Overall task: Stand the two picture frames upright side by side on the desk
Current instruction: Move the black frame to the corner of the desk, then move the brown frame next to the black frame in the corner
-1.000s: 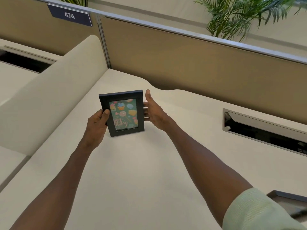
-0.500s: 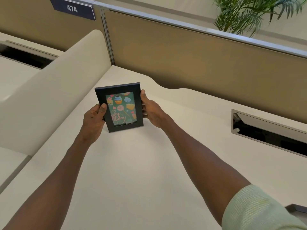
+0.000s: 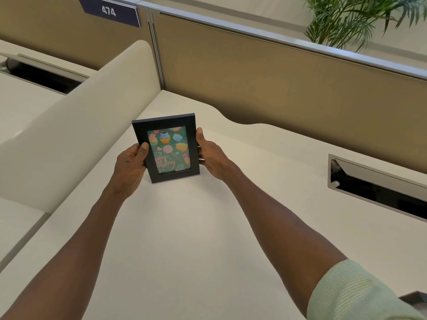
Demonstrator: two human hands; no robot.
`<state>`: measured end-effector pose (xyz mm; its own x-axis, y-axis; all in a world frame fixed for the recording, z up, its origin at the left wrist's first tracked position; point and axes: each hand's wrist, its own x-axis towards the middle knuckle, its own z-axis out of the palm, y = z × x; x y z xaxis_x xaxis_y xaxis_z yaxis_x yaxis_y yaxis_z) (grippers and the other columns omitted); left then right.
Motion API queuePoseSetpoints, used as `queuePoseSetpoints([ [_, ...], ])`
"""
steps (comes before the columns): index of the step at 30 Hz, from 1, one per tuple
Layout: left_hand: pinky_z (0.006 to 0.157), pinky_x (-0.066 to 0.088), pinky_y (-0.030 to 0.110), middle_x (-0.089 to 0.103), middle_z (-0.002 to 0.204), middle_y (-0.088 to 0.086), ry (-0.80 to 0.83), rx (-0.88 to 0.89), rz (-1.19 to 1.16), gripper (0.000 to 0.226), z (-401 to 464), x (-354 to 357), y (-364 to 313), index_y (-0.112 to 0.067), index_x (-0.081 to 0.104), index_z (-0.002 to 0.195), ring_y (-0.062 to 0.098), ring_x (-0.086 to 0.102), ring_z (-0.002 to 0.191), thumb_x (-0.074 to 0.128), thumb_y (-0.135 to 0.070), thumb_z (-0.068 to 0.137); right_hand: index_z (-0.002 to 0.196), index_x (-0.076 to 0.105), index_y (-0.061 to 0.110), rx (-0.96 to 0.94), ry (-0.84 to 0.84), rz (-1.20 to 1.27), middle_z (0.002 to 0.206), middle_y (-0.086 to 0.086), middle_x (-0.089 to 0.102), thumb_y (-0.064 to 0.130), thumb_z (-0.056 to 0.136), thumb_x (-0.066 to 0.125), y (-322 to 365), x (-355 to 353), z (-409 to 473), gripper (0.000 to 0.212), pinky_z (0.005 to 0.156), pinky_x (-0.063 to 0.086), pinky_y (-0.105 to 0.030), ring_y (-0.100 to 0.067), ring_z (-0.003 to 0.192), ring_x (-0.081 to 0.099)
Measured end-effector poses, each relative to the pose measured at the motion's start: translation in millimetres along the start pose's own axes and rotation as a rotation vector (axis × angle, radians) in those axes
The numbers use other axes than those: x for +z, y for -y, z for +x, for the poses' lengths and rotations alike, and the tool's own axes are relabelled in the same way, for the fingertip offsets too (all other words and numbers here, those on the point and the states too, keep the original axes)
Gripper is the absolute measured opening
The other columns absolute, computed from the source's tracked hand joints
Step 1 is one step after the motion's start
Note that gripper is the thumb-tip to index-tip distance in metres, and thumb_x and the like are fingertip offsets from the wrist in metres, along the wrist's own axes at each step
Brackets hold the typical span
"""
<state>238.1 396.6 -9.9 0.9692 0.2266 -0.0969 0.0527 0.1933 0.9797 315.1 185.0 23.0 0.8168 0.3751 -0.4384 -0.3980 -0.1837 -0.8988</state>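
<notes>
A black picture frame (image 3: 168,125) with a green birthday card of cupcakes stands upright on the cream desk (image 3: 175,239), tilted slightly left. My left hand (image 3: 129,167) grips its left edge, thumb on the front. My right hand (image 3: 211,155) holds its right edge, fingers behind. A dark corner (image 3: 416,299) shows at the lower right; I cannot tell what it is. No second frame is clearly in view.
A cream side divider (image 3: 76,125) rises at the left. A tan partition wall (image 3: 277,84) runs along the back with a "474" sign (image 3: 109,11). A metal cable slot (image 3: 374,183) is sunk into the desk at the right. A palm plant (image 3: 360,17) stands behind.
My right hand, open beside the frame a second ago, has closed on its right edge. The frame sits a little farther back on the desk.
</notes>
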Motion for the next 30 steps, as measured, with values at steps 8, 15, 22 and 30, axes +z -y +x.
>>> queuePoseSetpoints([
  [8,0.098,0.054,0.039,0.071,0.125,0.003,-0.067,0.012,0.052,0.041,-9.6,-2.0,4.3,-0.02,0.065,0.123,0.025,0.064,0.121,0.065,-0.041,0.088,0.136,0.053,0.015,0.009,-0.046,-0.024,0.139,-0.012,0.057,0.062,0.099,0.024,-1.8,-5.9,-13.3,0.066,0.111,0.037,-0.047,-0.03,0.128,0.052],
  [15,0.107,0.043,0.039,0.057,0.141,0.008,-0.303,-0.116,0.101,0.075,-54.3,7.1,14.7,-0.013,0.052,0.138,0.026,0.054,0.128,0.072,-0.056,0.079,0.128,0.055,0.008,-0.006,-0.297,-0.114,0.129,-0.012,0.06,0.053,0.102,0.032,-16.8,-19.2,-56.8,0.056,0.103,0.043,-0.045,-0.028,0.117,0.055],
  [22,0.104,0.045,0.039,0.057,0.125,0.003,-0.496,-0.238,0.135,0.054,-123.4,48.7,29.0,-0.011,0.05,0.135,0.03,0.056,0.124,0.068,-0.037,0.09,0.111,0.064,0.008,-0.087,-0.431,-0.212,0.121,-0.005,0.064,0.037,0.099,0.049,-45.8,-49.4,-137.8,0.035,0.086,0.046,-0.032,-0.022,0.109,0.059],
  [30,0.096,0.051,0.038,0.065,0.116,0.01,-0.363,-0.27,0.1,0.04,-180.8,128.6,21.8,-0.004,0.056,0.132,0.024,0.063,0.106,0.062,-0.015,0.095,0.119,0.063,0.006,-0.238,-0.445,-0.477,0.121,-0.009,0.066,0.019,0.097,0.055,-48.4,-83.9,-229.9,0.027,0.092,0.047,-0.034,-0.022,0.112,0.059],
])
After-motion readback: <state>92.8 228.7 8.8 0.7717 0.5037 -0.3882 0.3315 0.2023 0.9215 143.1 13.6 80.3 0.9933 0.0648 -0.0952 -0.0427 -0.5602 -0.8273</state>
